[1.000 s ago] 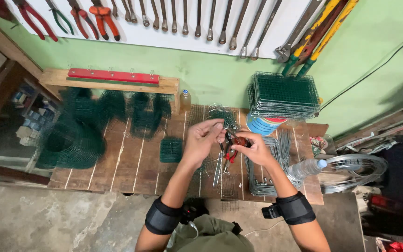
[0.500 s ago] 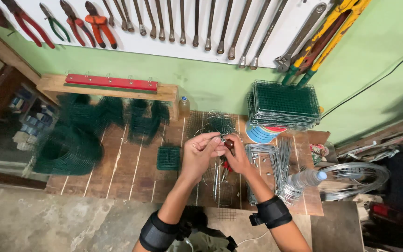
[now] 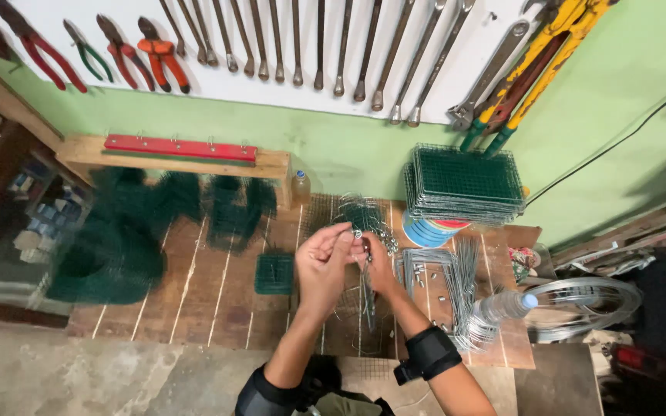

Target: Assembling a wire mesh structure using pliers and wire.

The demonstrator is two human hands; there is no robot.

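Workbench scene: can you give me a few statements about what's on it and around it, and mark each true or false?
1. Both hands, left hand and right hand, meet over the wooden bench. True.
2. The stack of green mesh panels lies on the floor. False: it sits at the bench's back right.
3. Spanners hang on the wall. True.
4. The plastic bottle stands upright. False: it lies on its side.
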